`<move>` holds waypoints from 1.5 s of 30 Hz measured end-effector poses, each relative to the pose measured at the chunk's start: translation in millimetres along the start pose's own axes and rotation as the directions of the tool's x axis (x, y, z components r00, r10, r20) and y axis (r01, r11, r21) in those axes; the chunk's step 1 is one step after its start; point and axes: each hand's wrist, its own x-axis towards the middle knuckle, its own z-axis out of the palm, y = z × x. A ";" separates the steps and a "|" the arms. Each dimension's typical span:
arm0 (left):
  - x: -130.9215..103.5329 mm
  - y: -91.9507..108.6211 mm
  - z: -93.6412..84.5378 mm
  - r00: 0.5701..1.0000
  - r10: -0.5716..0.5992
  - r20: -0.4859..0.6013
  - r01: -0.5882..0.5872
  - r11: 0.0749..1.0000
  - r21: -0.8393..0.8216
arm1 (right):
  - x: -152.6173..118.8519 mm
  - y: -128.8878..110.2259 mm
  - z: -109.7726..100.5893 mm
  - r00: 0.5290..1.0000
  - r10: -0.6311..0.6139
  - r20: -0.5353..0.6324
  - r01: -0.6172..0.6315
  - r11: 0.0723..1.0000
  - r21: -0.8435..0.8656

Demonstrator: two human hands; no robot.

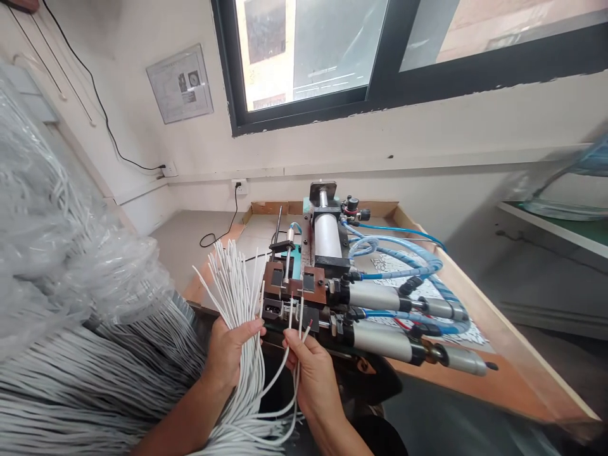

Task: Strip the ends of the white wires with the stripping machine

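My left hand (230,348) is closed around a thick bundle of white cables (235,285), whose ends fan out above the thumb. A few single white cables (299,316) are pinched between the thumb and fingers of my right hand (311,364). One of these cable ends shows a reddish tip. Both hands are just in front of a pneumatic machine (327,237) with brown clamp blocks (313,285). The held cable ends stand close to the blocks; whether they touch them I cannot tell. Below my hands the cables loop down together.
Large stacks of white cables (95,380), partly under clear plastic wrap (71,240), fill the left side. Silver cylinders (380,342) with blue air hoses (427,259) reach to the right. White scraps (403,266) lie behind them inside a raised wooden table edge (513,335).
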 end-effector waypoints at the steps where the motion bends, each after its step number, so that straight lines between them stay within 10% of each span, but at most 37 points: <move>1: 0.9 0.0 0.2 1.000 -0.002 -0.007 0.002 1.000 0.001 | 0.9 0.7 0.9 1.000 0.015 -0.011 -0.015 1.000 0.016; 23: 11.8 7.9 8.4 0.999 -0.025 -0.036 0.026 1.000 0.004 | 18.7 -0.6 14.5 0.952 0.306 0.016 -0.289 0.876 0.387; 45: -20.0 -3.6 -2.1 0.976 -0.066 0.208 0.062 0.998 0.028 | -32.5 0.7 -22.2 0.970 0.005 0.245 0.081 0.936 -0.342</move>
